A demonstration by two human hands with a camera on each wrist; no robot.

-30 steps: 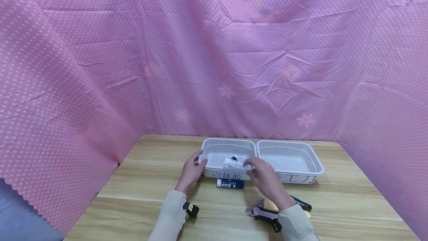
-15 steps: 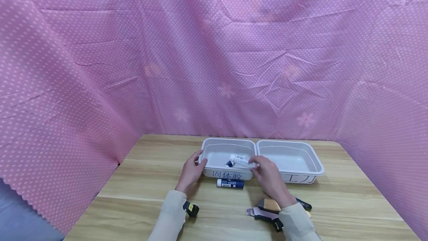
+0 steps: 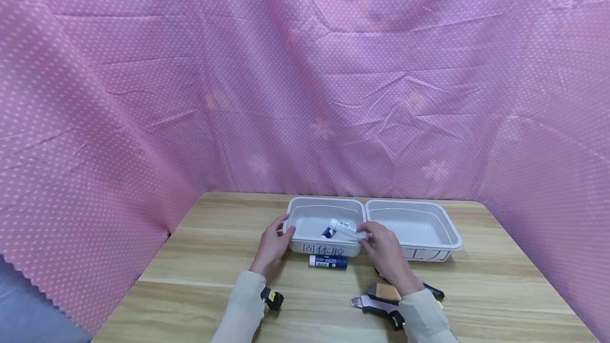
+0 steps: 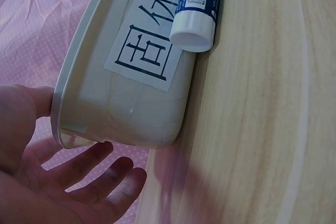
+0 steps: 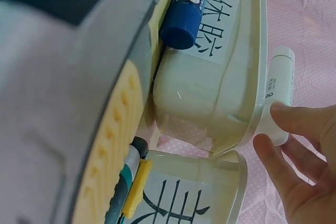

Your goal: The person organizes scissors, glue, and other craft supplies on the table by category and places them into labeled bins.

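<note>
While the wooden worktop (image 3: 209, 258) is carrying the left tray (image 3: 310, 218) and the right tray (image 3: 405, 224) near its far edge, the left hand (image 3: 273, 246) is gripping the left tray's outer end. Toward the near edge, a lilac-and-black knife (image 3: 378, 304) is lying. The right hand (image 3: 383, 250) is pinching a white stick (image 3: 344, 227), which is slanting over the left tray; just before that tray, a blue stick (image 3: 329, 262) is lying.
</note>
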